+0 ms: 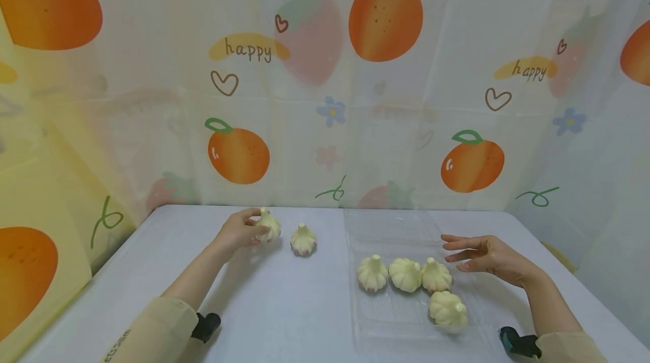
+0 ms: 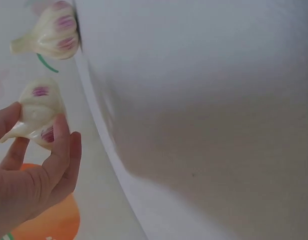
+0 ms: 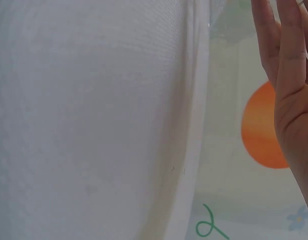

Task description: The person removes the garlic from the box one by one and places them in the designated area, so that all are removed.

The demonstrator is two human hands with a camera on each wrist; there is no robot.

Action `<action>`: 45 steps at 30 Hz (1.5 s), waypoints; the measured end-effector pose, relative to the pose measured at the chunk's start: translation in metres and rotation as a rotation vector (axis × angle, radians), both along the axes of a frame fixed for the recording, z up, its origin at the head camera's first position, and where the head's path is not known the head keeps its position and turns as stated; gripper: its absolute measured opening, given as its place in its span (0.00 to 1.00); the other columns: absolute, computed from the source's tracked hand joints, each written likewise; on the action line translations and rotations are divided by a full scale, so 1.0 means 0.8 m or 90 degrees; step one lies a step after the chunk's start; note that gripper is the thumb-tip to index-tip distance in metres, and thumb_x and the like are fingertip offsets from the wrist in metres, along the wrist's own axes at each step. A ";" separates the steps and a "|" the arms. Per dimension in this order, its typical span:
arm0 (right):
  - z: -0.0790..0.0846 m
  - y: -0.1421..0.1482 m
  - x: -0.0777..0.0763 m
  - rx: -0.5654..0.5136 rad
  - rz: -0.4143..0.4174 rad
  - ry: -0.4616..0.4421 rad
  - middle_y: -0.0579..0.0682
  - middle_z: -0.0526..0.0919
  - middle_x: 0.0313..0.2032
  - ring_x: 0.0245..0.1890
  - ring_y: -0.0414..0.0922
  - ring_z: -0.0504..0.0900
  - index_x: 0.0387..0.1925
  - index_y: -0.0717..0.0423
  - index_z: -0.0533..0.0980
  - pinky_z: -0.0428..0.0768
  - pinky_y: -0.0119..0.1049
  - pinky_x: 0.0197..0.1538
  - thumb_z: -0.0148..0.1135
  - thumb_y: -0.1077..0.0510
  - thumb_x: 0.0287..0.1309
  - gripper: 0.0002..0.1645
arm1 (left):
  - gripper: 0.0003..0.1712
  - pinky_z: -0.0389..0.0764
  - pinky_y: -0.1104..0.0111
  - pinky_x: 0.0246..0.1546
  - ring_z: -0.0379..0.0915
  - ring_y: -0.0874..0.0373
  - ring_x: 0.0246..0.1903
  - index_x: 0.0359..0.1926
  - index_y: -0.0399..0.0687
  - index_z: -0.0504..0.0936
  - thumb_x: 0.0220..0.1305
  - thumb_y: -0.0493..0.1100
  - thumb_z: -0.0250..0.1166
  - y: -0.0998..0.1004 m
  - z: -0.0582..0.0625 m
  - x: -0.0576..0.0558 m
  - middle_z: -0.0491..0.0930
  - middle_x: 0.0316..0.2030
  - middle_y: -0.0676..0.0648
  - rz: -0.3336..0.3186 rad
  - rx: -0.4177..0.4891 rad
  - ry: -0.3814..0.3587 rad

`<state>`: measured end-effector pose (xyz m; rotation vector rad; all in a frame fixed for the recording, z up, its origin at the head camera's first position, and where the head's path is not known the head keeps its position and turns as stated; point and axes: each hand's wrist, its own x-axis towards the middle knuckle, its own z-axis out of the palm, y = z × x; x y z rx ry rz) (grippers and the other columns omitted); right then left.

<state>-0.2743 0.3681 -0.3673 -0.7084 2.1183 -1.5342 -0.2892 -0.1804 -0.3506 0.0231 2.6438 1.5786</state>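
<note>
My left hand (image 1: 240, 234) pinches a garlic bulb (image 1: 269, 225) between thumb and fingers, over the far left part of the table. In the left wrist view, purple streaks mark this held garlic bulb (image 2: 42, 107). A second bulb of garlic (image 1: 303, 240) stands upright on the table just right of it. Several garlic bulbs (image 1: 405, 274) sit in a clear plastic tray (image 1: 365, 318), three in a row and another in front of them. Over the tray's right edge, my right hand (image 1: 490, 258) hovers with fingers extended and holds nothing; its fingers (image 3: 292, 55) also show in the right wrist view.
The white-covered table (image 1: 284, 306) ends at a back edge against a hanging curtain (image 1: 315, 126) printed with oranges and strawberries. Dark straps (image 1: 205, 327) sit at both wrists.
</note>
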 end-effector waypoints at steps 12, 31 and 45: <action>0.000 0.001 0.000 -0.009 0.005 -0.002 0.23 0.73 0.63 0.57 0.36 0.82 0.65 0.76 0.63 0.82 0.29 0.56 0.55 0.70 0.64 0.29 | 0.35 0.80 0.72 0.29 0.73 0.61 0.27 0.68 0.34 0.66 0.61 0.36 0.65 -0.003 -0.013 0.000 0.77 0.48 0.33 -0.026 -0.034 -0.037; -0.001 -0.001 -0.001 0.017 -0.018 -0.005 0.20 0.73 0.62 0.56 0.35 0.83 0.66 0.74 0.63 0.82 0.29 0.55 0.56 0.68 0.64 0.30 | 0.32 0.82 0.69 0.32 0.75 0.56 0.34 0.65 0.33 0.69 0.59 0.34 0.65 0.003 -0.018 0.000 0.77 0.50 0.29 -0.023 -0.063 -0.016; -0.001 -0.001 -0.001 0.022 -0.016 -0.005 0.18 0.73 0.61 0.56 0.35 0.83 0.66 0.74 0.64 0.82 0.29 0.55 0.57 0.67 0.64 0.30 | 0.33 0.86 0.63 0.38 0.78 0.50 0.40 0.65 0.33 0.68 0.60 0.36 0.66 0.001 -0.018 0.002 0.73 0.57 0.25 -0.007 -0.078 -0.025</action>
